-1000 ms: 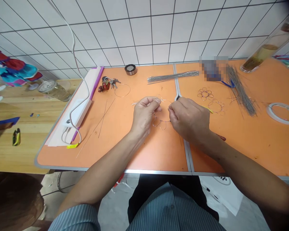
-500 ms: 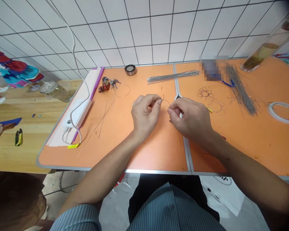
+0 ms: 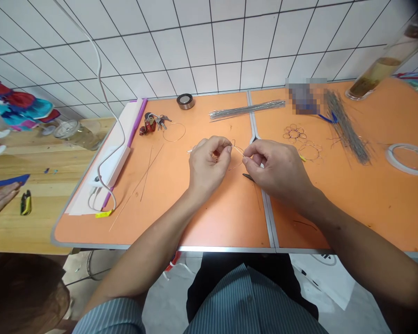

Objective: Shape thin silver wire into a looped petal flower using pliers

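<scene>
Near the middle of the orange table [image 3: 230, 222], a thin copper-coloured wire [image 3: 237, 149] stretches between my two hands. My left hand [image 3: 211, 162] pinches one part of it between thumb and forefinger. Just to the right, my right hand [image 3: 273, 162] pinches the wire too, fingers curled. A faint wire loop hangs below and between the fingertips. Under my right hand lies a dark-tipped tool [image 3: 248, 176], mostly hidden. A flower-shaped wire piece [image 3: 294, 133] and a round wire piece [image 3: 310, 151] lie to the right.
Behind are black tape [image 3: 186, 101], keys [image 3: 156, 123], a wire ring [image 3: 174, 132] and a wire bundle [image 3: 247, 110]. A white power strip [image 3: 113, 167] lies left; more wires [image 3: 350, 130], a white ring [image 3: 409, 159] and a bottle [image 3: 376, 79] right. Another person's hand [image 3: 2, 200] rests far left.
The wire between my fingertips now looks straighter, and my hands have barely moved. The view has shifted slightly. The other person's hand at the far left has moved further in and lies flatter.
</scene>
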A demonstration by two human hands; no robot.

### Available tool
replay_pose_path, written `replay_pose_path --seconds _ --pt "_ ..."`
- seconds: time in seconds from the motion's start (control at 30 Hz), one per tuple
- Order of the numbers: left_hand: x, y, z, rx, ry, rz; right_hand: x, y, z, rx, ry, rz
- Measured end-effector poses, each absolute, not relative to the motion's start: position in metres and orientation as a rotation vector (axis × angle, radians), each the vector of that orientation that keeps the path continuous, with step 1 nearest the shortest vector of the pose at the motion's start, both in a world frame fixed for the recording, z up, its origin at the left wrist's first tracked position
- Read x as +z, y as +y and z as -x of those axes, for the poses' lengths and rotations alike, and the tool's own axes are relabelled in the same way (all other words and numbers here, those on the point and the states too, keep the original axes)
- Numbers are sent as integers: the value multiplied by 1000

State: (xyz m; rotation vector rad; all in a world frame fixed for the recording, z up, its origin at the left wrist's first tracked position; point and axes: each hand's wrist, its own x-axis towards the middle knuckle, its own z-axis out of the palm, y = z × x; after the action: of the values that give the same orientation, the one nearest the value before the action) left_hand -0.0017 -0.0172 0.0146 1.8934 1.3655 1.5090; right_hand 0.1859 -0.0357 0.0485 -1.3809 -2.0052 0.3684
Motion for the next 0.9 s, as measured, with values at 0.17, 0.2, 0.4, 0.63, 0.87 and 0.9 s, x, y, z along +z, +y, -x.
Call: replay_pose_path --seconds 0.17,0.2,0.4,0.63,0.87,0.9 --pt "12 -18 1 1531 1556 -2066 44 -36 -183 377 -2007 1360" --pt "11 -18 0 1541 1584 -2086 43 -36 -181 379 -2002 1350" --pt "10 -18 1 1557 1683 -2139 41 -37 -174 478 -1922 1310" --pt "15 -16 -3 1510 1456 -1578 41 -34 -169 804 -1733 1311" --pt "19 -15 -2 1531 1312 -1368 41 -34 -170 773 -1752 1335" --pt "19 -14 -1 1518 1298 -1347 43 -34 -171 737 -1780 1348"
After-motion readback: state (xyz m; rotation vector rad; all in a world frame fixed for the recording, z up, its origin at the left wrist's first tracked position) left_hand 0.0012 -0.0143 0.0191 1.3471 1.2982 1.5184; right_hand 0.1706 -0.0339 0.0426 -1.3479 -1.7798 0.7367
